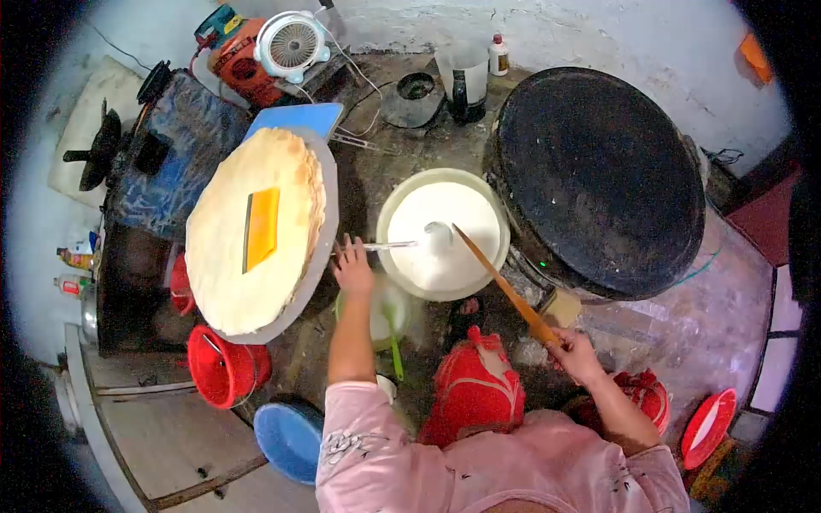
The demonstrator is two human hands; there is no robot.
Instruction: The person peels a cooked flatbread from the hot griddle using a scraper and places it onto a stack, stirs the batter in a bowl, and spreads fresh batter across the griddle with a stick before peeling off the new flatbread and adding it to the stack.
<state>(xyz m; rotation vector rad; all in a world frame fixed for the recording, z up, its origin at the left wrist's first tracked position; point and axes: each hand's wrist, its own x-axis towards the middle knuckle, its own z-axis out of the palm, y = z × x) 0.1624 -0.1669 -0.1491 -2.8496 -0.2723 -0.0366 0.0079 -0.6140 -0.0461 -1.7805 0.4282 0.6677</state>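
A pale round basin [499,267] of white liquid stands in the middle. A metal ladle [389,246] lies over its left rim, its bowl end in the liquid. My left hand [353,269] is at the ladle's handle end, fingers spread over it; whether they touch is unclear. My right hand [575,352] is closed on the end of a long wooden spatula [517,299], whose tip points up-left over the basin. Left of my left hand, a stack of thin round flatbreads [231,214] sits on a white board, with a yellow scraper [262,229] on top.
A large black round griddle [599,179] is at the right. Below the basin is a tub with a green-handled tool [394,342]. Red [214,368] and blue [291,440] basins are lower left. A fan [292,46], jug [463,81] and bottle [499,56] stand at the back.
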